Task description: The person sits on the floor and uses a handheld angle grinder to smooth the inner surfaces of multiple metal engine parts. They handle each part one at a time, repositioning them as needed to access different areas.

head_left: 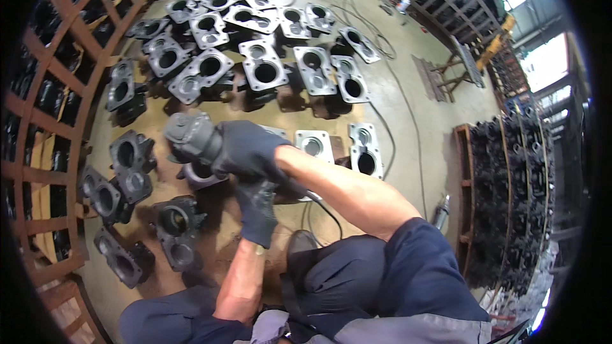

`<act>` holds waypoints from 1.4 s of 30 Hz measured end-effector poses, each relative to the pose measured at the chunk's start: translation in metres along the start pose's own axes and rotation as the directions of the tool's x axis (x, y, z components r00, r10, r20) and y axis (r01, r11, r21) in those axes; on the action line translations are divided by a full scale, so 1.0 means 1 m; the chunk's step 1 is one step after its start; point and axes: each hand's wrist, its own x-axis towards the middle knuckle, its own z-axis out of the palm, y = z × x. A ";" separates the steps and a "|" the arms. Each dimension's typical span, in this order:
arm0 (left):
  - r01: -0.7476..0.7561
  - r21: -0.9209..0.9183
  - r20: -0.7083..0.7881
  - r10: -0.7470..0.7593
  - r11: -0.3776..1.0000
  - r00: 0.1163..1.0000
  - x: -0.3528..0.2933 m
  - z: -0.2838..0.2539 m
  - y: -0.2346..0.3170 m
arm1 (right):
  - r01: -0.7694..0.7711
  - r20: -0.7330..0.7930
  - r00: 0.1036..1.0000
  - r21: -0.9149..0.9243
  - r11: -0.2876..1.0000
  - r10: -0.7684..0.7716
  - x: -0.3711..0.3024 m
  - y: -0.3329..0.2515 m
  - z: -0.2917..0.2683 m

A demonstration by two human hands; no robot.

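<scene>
My right hand (247, 146), in a dark glove, is wrapped round the body of a grey angle grinder (191, 135). The grinder's rounded gear head points left; its disc is out of sight. Just below, my gloved left hand (256, 202) is closed against the grinder's underside, its fingertips mostly hidden. A black power cord (330, 212) trails away beneath my right forearm. Under the tool lies a metal casting (205, 178), largely covered by the grinder and my hands. Left of it stands another dark casting (131, 164) with two round bores.
Rows of flanged castings (264, 71) with ground faces stand ahead on the brownish floor sheet (210, 216). Brown metal cages (60, 114) of black parts line the left. Stacked parts (503, 197) stand at the right. Cables (408, 102) and a cylindrical tool (441, 211) lie on the floor.
</scene>
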 end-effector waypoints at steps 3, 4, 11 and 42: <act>0.070 0.043 0.082 -0.074 0.997 0.994 0.003 0.001 -0.011 | -0.022 -0.009 1.000 -0.052 0.998 0.021 0.000 0.006 -0.003; 0.142 0.002 0.086 -0.142 0.990 0.986 0.003 0.002 -0.008 | -0.040 0.025 0.999 -0.045 0.998 0.041 -0.003 0.005 -0.006; 0.113 -0.124 0.049 -0.107 0.986 0.993 -0.006 0.003 -0.031 | 0.036 -0.026 0.999 0.113 0.993 -0.033 0.001 0.004 0.005; 0.396 -0.004 0.326 -0.373 0.918 0.868 -0.065 0.044 -0.009 | -0.035 -0.220 0.968 0.352 0.935 0.119 -0.083 0.093 0.019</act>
